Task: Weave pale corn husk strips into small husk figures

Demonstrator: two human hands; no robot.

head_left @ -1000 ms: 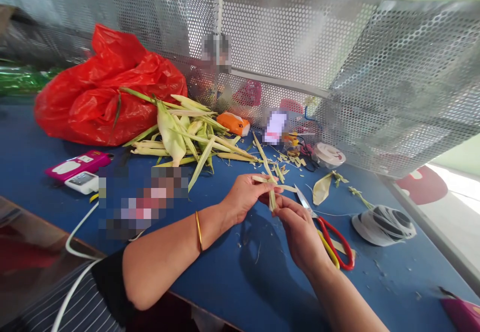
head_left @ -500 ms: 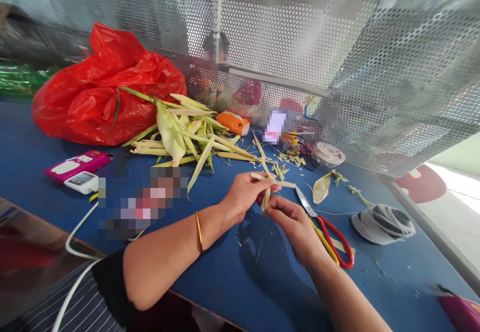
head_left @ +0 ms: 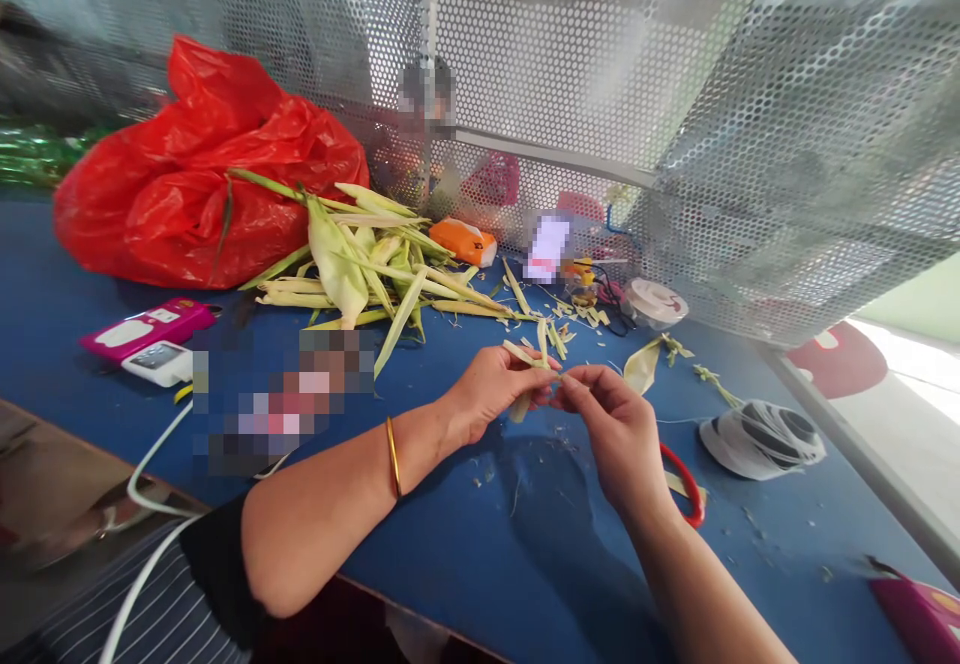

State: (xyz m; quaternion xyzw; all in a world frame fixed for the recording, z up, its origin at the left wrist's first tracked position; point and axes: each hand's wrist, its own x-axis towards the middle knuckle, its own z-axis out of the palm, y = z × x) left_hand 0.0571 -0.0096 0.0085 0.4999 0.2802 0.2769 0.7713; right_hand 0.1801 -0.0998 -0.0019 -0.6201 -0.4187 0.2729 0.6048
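Observation:
My left hand [head_left: 504, 386] pinches pale corn husk strips [head_left: 520, 408] that cross at its fingertips, their ends sticking up and hanging below. Close to its right, my right hand [head_left: 611, 414] has thumb and forefinger closed at the edge of the folded strips, apparently on a strip end; the fingers partly hide it. Red-handled scissors [head_left: 688, 484] lie on the blue table under my right hand, with blades covered by it. A pile of corn husks [head_left: 339, 262] lies beyond my left hand.
Behind the pile sits a red plastic bag [head_left: 217, 184]. A spool of white thread [head_left: 761, 441] and a roll of tape [head_left: 655, 302] stand on the right. A perforated metal screen [head_left: 555, 64] closes off the table's back. A white cable [head_left: 142, 474] runs down the left.
My right hand has moved slightly right and up, from below the crossed strips to their right side, and now covers the scissor blades. My left hand keeps its hold on the husk.

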